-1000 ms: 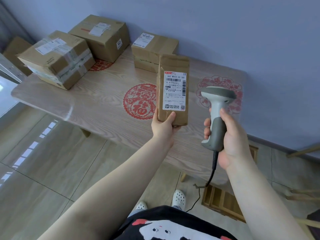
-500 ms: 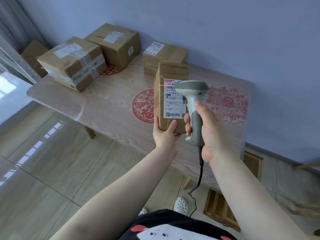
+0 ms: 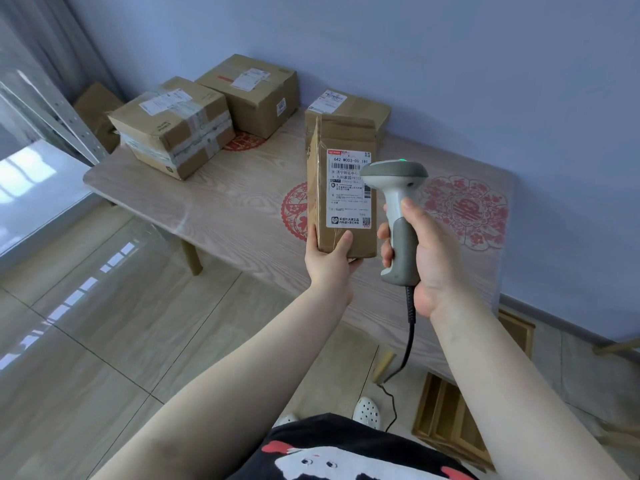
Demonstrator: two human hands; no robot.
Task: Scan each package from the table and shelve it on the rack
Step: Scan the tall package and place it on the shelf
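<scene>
My left hand grips the bottom of a narrow brown cardboard package, held upright above the wooden table with its white shipping label facing me. My right hand grips the handle of a grey and white barcode scanner. The scanner head sits just right of the label, overlapping its edge, and a small green light glows on top. Its black cable hangs down to the floor. Three more cardboard boxes stand on the table: a taped one, a larger one and a small one behind the held package.
A metal rack upright and a brown box behind it show at the far left. The blue wall runs behind the table. A wooden crate lies on the tiled floor under the table's right end.
The red scan line on the label has gone and a green light now shows on the scanner. The scanner has shifted slightly right, uncovering more of the label.
</scene>
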